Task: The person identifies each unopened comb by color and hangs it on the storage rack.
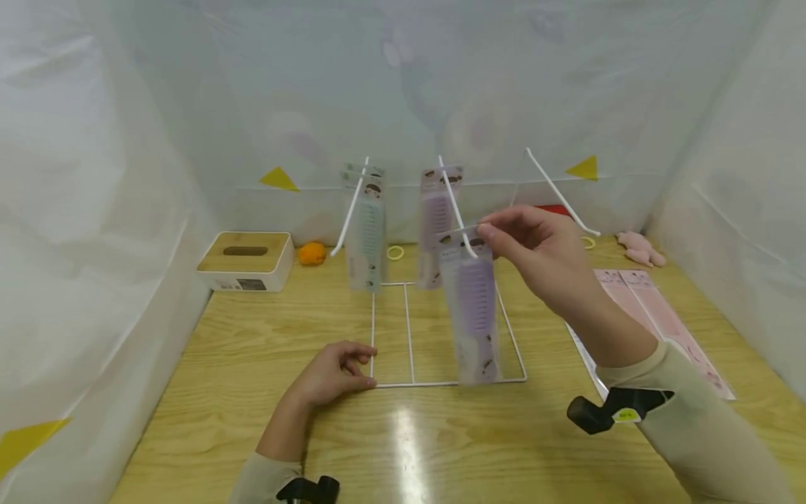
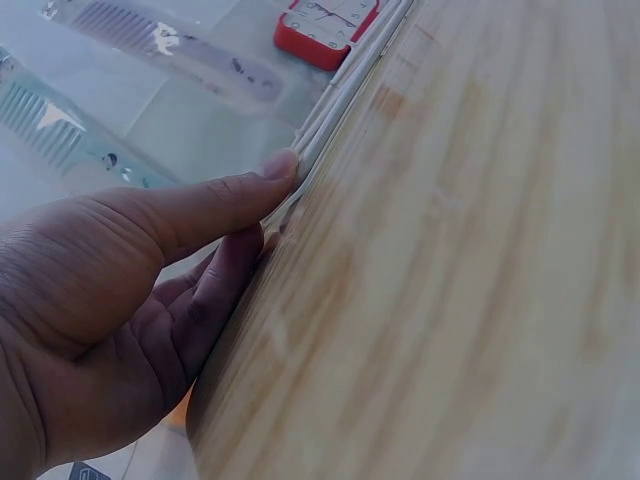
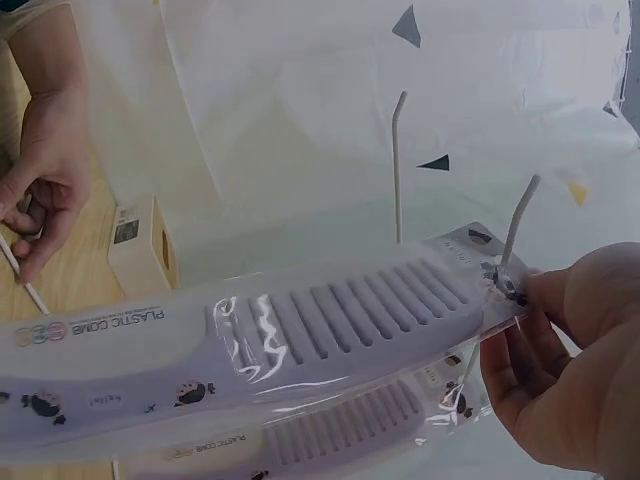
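My right hand [image 1: 548, 255] pinches the top corner of a packaged purple comb [image 1: 476, 308]. In the right wrist view the middle prong [image 3: 519, 220] passes through the hole in that comb's card. Farther back on the same prong hangs another purple comb [image 1: 437, 224]. Green packaged combs [image 1: 370, 231] hang from the left prong [image 1: 350, 210], and the right prong [image 1: 560, 189] carries nothing. My left hand [image 1: 330, 374] holds the front left corner of the white wire rack base [image 1: 434, 384], thumb on the wire [image 2: 310, 165] in the left wrist view.
Pink packaged items [image 1: 667, 322] lie on the table at the right, near a pink plush toy [image 1: 640, 248]. A tissue box [image 1: 247, 260] and an orange ball-like object [image 1: 311, 253] stand at the back left. Behind the rack is a red clock [image 2: 322, 28].
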Demonstrator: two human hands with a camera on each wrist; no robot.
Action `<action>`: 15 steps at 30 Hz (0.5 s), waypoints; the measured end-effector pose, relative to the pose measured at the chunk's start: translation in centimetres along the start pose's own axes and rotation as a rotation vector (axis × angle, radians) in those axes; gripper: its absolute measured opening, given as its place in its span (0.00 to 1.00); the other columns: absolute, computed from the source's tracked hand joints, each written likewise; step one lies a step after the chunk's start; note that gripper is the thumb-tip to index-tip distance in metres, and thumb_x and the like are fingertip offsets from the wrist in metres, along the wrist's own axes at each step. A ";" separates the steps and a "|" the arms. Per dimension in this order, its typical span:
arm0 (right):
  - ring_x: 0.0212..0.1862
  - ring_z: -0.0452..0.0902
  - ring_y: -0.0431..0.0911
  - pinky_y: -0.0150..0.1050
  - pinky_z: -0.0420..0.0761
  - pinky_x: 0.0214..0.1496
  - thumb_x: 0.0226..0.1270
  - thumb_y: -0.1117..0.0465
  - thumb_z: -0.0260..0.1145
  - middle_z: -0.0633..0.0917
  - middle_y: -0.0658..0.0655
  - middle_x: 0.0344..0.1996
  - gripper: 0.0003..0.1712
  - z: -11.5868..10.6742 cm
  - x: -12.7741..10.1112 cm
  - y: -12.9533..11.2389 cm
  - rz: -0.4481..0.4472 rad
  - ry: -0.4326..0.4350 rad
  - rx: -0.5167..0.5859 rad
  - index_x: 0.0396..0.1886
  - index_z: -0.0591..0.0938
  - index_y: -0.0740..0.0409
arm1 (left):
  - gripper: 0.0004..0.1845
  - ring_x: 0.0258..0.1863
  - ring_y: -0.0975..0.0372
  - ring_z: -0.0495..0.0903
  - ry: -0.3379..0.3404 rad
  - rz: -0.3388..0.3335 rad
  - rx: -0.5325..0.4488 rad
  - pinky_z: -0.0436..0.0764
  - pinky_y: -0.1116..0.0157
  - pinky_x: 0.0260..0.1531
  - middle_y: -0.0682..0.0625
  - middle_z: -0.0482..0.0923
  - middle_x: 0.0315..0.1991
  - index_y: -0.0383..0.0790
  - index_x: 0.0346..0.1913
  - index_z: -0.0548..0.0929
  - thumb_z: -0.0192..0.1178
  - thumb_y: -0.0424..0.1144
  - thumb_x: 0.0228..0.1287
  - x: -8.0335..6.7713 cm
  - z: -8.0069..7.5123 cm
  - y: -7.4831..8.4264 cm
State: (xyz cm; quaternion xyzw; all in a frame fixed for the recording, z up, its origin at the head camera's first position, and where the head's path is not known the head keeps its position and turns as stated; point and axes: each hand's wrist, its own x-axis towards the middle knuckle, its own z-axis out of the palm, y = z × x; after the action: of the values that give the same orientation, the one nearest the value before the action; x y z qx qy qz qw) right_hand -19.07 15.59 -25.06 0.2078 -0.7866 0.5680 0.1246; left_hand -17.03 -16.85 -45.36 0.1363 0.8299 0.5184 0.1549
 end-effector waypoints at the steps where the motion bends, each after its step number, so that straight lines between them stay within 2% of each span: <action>1: 0.33 0.81 0.41 0.31 0.81 0.37 0.69 0.60 0.68 0.86 0.45 0.34 0.09 0.1 0.4 0.2 0.027 0.007 -0.030 0.43 0.86 0.60 | 0.25 0.33 0.61 0.79 0.003 0.000 0.000 0.77 0.69 0.33 0.42 0.80 0.45 0.34 0.56 0.83 0.76 0.34 0.53 0.0 -0.1 0.0; 7: 0.32 0.81 0.40 0.34 0.75 0.24 0.68 0.48 0.68 0.86 0.46 0.36 0.16 0.9 3.6 1.3 0.178 0.057 -0.055 0.45 0.86 0.54 | 0.25 0.33 0.61 0.80 0.000 -0.014 0.010 0.77 0.69 0.34 0.43 0.80 0.45 0.35 0.56 0.83 0.76 0.35 0.53 -0.1 -0.1 0.2; 10: 0.36 0.83 0.39 0.32 0.80 0.30 0.67 0.47 0.68 0.86 0.46 0.39 0.16 1.3 5.3 2.1 0.213 0.085 -0.011 0.46 0.85 0.53 | 0.25 0.33 0.61 0.80 0.000 -0.013 0.017 0.77 0.69 0.34 0.43 0.80 0.44 0.35 0.56 0.83 0.76 0.35 0.53 -0.2 0.0 0.2; 13: 0.41 0.84 0.39 0.31 0.84 0.44 0.67 0.50 0.69 0.85 0.46 0.41 0.15 1.5 6.8 2.9 0.219 0.105 0.054 0.46 0.85 0.55 | 0.25 0.32 0.61 0.80 0.000 -0.005 0.015 0.77 0.69 0.33 0.43 0.81 0.44 0.35 0.56 0.83 0.76 0.35 0.53 -0.2 0.0 0.3; 15: 0.41 0.84 0.39 0.31 0.84 0.46 0.67 0.51 0.69 0.85 0.46 0.41 0.15 1.5 7.6 3.3 0.227 0.106 0.092 0.46 0.85 0.55 | 0.25 0.32 0.61 0.79 0.000 0.000 0.010 0.77 0.69 0.32 0.42 0.81 0.44 0.35 0.56 0.83 0.76 0.35 0.54 -0.2 0.0 0.3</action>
State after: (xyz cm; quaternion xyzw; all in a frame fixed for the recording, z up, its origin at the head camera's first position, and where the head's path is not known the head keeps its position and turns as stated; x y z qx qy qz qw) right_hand -27.22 13.67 -25.00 0.0925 -0.7704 0.6242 0.0911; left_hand -16.82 -16.80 -45.10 0.1371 0.8325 0.5141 0.1541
